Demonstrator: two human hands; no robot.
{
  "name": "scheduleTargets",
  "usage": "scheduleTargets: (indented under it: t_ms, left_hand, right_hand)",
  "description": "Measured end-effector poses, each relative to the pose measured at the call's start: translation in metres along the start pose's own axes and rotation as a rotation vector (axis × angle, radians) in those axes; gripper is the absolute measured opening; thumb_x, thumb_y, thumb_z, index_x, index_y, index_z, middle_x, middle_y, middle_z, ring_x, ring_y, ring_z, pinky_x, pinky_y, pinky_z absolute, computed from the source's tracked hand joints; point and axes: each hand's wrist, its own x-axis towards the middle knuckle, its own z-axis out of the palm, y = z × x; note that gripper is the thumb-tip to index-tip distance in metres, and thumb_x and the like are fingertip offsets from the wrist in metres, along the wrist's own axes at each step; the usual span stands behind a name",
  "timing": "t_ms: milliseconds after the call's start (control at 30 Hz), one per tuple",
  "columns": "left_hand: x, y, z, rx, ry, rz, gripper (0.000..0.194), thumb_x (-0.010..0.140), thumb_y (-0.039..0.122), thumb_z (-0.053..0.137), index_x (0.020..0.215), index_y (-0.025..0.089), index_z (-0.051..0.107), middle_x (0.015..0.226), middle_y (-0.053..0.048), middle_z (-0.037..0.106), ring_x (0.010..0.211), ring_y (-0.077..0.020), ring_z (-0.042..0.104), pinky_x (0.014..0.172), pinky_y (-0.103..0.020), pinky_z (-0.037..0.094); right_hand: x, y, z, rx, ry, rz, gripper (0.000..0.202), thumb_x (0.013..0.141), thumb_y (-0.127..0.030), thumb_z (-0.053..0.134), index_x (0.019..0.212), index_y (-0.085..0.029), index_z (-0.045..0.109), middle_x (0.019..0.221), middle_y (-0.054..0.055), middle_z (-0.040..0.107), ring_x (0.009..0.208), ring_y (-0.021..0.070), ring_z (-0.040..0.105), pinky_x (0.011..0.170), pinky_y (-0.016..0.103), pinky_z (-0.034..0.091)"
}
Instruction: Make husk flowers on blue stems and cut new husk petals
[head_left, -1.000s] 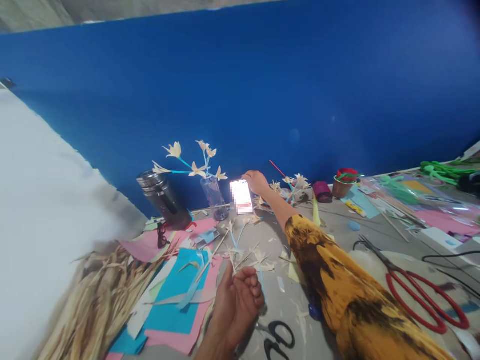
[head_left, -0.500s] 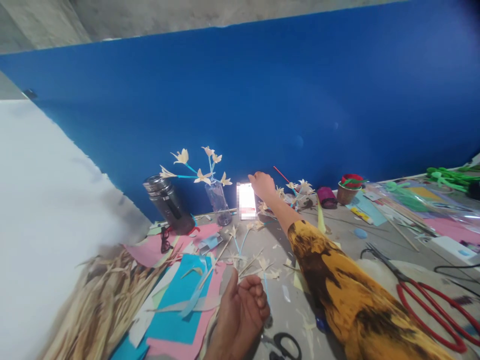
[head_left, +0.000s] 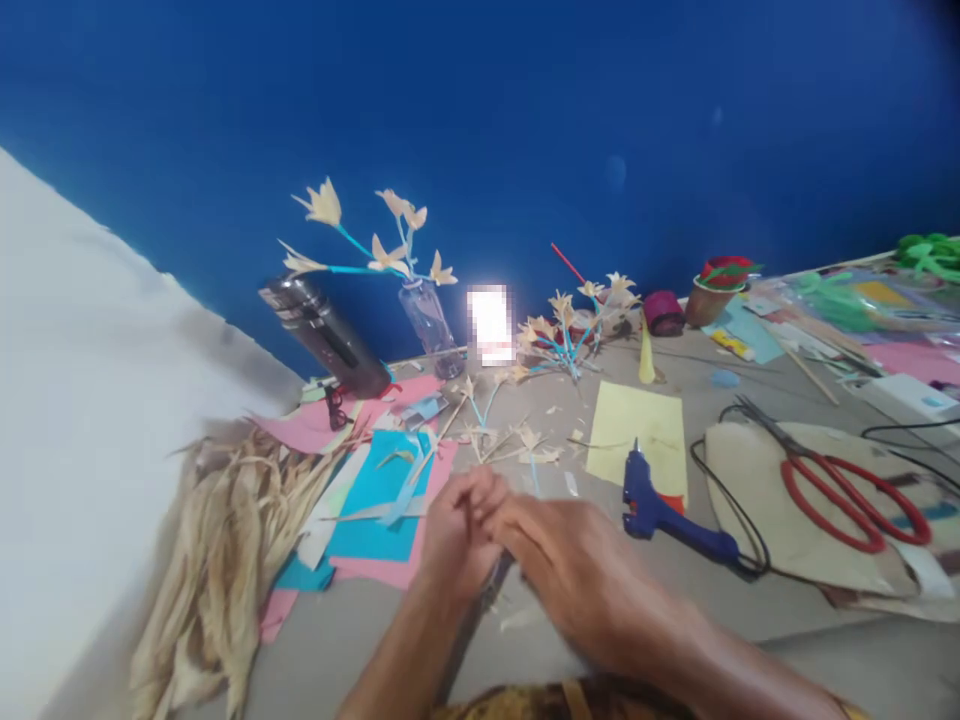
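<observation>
My left hand and my right hand meet above the table's near middle. The left fingers are curled, and the right fingers press against them; anything between them is hidden. Just beyond lie pale husk flowers with light blue stems and loose scraps. Left of my left hand are blue sheets over pink paper. To the right of my right hand, a blue glue gun rests with its nozzle on a yellow sheet. The black-handled scissors do not show now.
Dried husks heap at the left. Along the blue wall stand a dark flask, a clear bottle of husk flowers, a lit phone and a small pot. Red-handled scissors lie on a pale mat at right.
My right hand has come back from the phone to my left hand, and the two now touch. My left fingers, loosely curled before, are closed. The view has tilted down, uncovering the glue gun.
</observation>
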Motion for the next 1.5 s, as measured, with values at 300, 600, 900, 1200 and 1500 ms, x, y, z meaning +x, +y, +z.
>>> scheduleTargets:
  t_ms: [300,600,900,1200,1500]
  left_hand:
    - [-0.032,0.005,-0.022,1.165,0.167,0.360,0.029,0.089,0.035,0.060,0.064,0.020,0.056,0.061,0.001,0.053,0.060,-0.0148,0.047,0.060,-0.027,0.034]
    - [0.011,-0.039,0.015,1.747,0.209,0.401,0.021,0.083,0.035,0.064,0.070,0.022,0.052,0.082,-0.006,0.060,0.085,-0.0254,0.055,0.074,-0.034,0.034]
    - [0.034,-0.041,0.019,1.657,0.397,0.404,0.021,0.078,0.017,0.060,0.063,0.023,0.048,0.072,-0.004,0.055,0.071,-0.0228,0.052,0.068,-0.033,0.031]
    - [0.000,-0.025,0.032,0.969,0.166,0.381,0.018,0.089,0.032,0.060,0.075,0.021,0.058,0.074,-0.004,0.069,0.065,-0.0179,0.062,0.064,-0.028,0.043]
    - [-0.019,-0.030,0.022,0.765,0.024,0.352,0.008,0.077,0.019,0.077,0.082,0.018,0.071,0.068,-0.003,0.068,0.062,-0.0162,0.059,0.060,-0.025,0.041]
  right_hand:
    - [-0.133,0.087,-0.026,-0.159,0.246,0.308,0.029,0.099,-0.037,0.047,0.075,-0.027,0.060,0.068,0.003,0.066,0.057,0.0199,0.062,0.053,0.030,0.045]
    - [-0.115,0.107,0.001,-0.134,0.141,0.098,0.023,0.101,-0.025,0.044,0.089,-0.024,0.064,0.077,0.004,0.070,0.069,0.0203,0.067,0.066,0.032,0.049]
    - [-0.116,0.109,-0.010,0.085,0.077,0.243,0.033,0.100,-0.039,0.044,0.074,-0.025,0.058,0.067,0.002,0.065,0.061,0.0193,0.062,0.056,0.030,0.046]
    - [-0.067,0.084,-0.024,0.446,0.104,0.467,0.049,0.094,-0.061,0.047,0.077,-0.020,0.069,0.068,0.004,0.067,0.053,0.0148,0.053,0.049,0.025,0.042]
    - [-0.020,0.061,0.007,0.755,0.227,0.475,0.042,0.075,-0.060,0.074,0.075,-0.018,0.068,0.061,-0.001,0.057,0.052,0.0115,0.046,0.048,0.023,0.037]
